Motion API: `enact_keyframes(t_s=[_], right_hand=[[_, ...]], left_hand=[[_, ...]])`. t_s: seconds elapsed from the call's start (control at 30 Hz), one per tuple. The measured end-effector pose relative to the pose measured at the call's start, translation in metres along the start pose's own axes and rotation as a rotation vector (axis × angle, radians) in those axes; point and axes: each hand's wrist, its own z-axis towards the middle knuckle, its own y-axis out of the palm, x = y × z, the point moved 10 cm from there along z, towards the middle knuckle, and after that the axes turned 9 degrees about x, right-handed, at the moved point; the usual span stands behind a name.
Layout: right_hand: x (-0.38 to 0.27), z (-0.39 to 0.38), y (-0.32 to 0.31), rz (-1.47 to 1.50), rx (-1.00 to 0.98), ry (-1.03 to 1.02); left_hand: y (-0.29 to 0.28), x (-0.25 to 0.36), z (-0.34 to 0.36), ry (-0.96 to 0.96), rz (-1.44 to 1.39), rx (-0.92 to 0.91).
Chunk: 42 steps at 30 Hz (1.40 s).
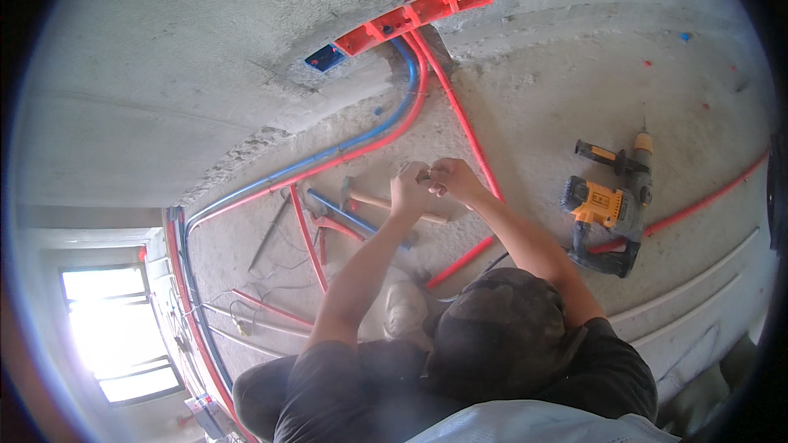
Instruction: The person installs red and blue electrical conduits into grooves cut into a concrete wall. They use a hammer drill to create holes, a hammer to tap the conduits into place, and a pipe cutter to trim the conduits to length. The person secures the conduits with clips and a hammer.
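My left hand (407,190) and my right hand (451,179) meet over the concrete floor, fingers closed around something small that I cannot make out. Behind them lies a hammer (369,197) with a wooden handle. Left of my left hand are a short blue pipe (345,212), a red-handled tool (336,226) and a thin dark rod (266,234). A long red pipe (466,131) runs past my right hand up to a row of red boxes (431,6) at the wall, with a blue box (324,57) at its end.
A yellow-black rotary hammer drill (606,205) lies at right, near another red pipe (681,217). Curved blue pipe (328,152) follows the wall base. White pipes (681,299) lie at lower right. A bright window (115,328) is at left. A shoe (404,312) shows between my forearms.
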Motion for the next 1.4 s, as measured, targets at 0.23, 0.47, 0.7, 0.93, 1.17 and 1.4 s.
enact_keyframes(t_s=[0.23, 0.47, 0.7, 0.93, 1.17, 1.4], right_hand=[[0.033, 0.024, 0.005, -0.462, -0.031, -0.359], [0.052, 0.009, 0.004, -0.101, 0.146, 0.010], [0.006, 0.006, -0.010, -0.595, 0.287, -0.375], [-0.076, -0.060, -0.039, -0.863, 0.711, -0.789], [-0.035, -0.071, -0.051, 0.185, 0.095, 0.067], [-0.006, -0.115, -0.176, -0.261, 0.561, 0.180]], left_hand=[[0.017, -0.034, -0.008, -0.132, 0.038, -0.062], [-0.012, -0.041, -0.025, -0.230, 0.090, 0.048], [-0.037, -0.121, -0.063, -0.697, 0.313, 0.434], [-0.051, -0.111, -0.079, -0.698, -0.251, 0.846], [0.023, 0.028, -0.121, -0.099, -0.453, 0.183], [0.047, -0.041, -0.085, 0.123, 0.147, -0.004]])
